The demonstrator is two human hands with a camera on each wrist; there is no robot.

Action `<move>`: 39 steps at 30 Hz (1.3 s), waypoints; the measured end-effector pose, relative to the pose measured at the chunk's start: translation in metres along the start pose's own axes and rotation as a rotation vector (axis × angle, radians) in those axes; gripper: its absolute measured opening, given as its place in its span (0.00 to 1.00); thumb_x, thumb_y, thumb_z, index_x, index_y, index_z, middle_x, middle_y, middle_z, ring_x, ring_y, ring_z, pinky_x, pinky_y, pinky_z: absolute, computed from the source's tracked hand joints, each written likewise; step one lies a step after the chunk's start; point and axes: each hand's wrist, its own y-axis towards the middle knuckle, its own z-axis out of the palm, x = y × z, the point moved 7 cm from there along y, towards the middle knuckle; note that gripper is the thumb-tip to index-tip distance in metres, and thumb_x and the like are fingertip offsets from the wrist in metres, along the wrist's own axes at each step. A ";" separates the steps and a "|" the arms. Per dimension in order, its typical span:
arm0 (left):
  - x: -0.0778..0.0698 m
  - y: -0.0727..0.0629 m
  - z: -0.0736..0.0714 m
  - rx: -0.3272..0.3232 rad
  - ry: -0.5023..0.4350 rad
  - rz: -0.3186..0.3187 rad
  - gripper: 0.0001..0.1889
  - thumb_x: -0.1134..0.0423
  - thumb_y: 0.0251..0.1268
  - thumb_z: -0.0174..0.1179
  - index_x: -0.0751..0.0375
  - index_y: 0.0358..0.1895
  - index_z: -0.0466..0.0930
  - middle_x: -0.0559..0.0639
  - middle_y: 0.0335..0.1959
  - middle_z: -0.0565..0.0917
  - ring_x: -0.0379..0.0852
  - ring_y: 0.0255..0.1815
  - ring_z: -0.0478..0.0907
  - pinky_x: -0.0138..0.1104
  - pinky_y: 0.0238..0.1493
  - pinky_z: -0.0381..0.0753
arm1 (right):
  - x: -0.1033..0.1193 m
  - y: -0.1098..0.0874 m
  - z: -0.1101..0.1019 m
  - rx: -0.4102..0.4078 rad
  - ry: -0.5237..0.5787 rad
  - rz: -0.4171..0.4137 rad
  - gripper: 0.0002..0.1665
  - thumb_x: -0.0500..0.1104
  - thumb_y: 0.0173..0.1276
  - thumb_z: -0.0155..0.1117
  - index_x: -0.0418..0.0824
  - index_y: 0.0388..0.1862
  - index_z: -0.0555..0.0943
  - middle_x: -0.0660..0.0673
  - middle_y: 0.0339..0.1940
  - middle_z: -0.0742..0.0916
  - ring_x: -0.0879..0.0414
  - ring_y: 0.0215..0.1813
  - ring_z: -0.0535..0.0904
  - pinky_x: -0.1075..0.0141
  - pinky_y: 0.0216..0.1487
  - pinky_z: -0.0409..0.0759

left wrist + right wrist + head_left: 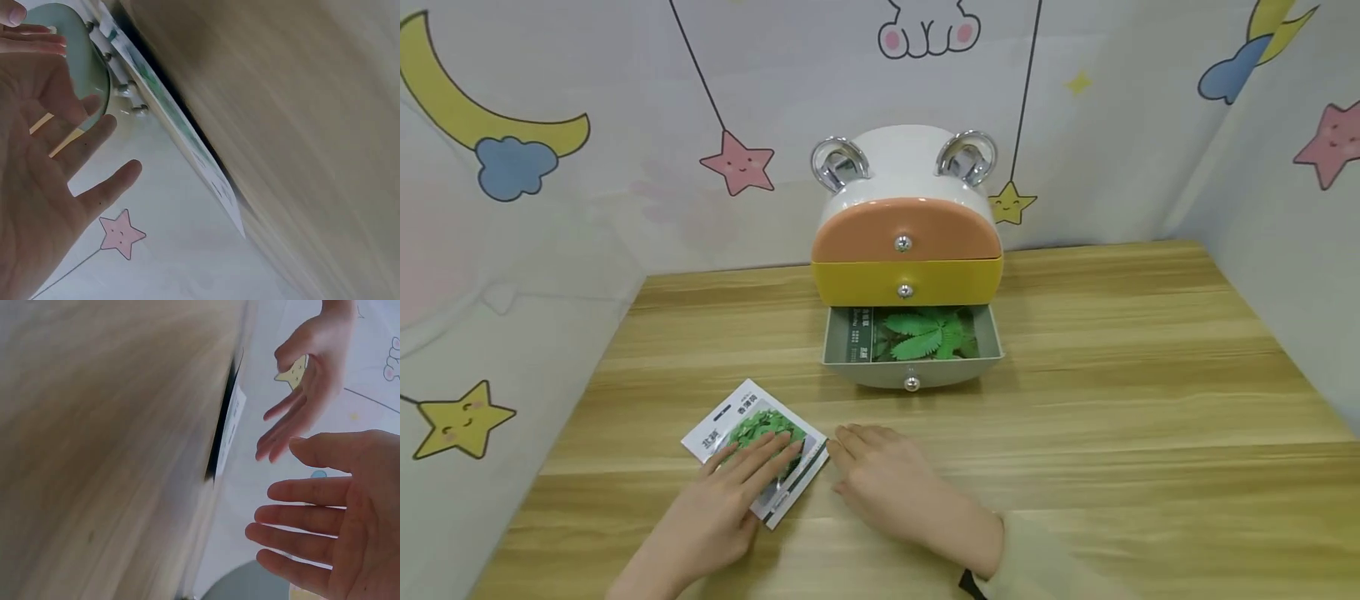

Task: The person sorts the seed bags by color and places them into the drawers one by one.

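A seed packet (778, 500) with a picture of green leaves lies at a slant on the table. Over it my left hand (718, 508) spreads its fingers, hiding part of the picture; the left wrist view shows that hand (44, 150) apart from the packet (181, 119), gripping nothing. My right hand (895, 487) is by the packet's right corner, its fingers extended and holding nothing in the right wrist view. Behind them stands a small bear-eared drawer box (910, 283). Its grey-green bottom drawer (868, 375) is pulled out, with another leaf-pictured packet (925, 333) inside.
The box's orange top drawer (857, 237) and yellow middle drawer (857, 283) are closed, each with a round silver knob. White cloth walls (625, 192) with stars and moons stand behind and beside the wooden table (1150, 375).
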 end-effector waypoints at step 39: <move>0.070 0.003 0.020 0.227 -0.130 -0.174 0.40 0.77 0.38 0.63 0.52 0.64 0.74 0.61 0.67 0.72 0.64 0.64 0.73 0.61 0.56 0.74 | 0.062 0.060 0.042 0.356 -0.146 0.119 0.56 0.81 0.52 0.53 0.43 0.66 0.73 0.40 0.64 0.79 0.39 0.63 0.77 0.59 0.50 0.84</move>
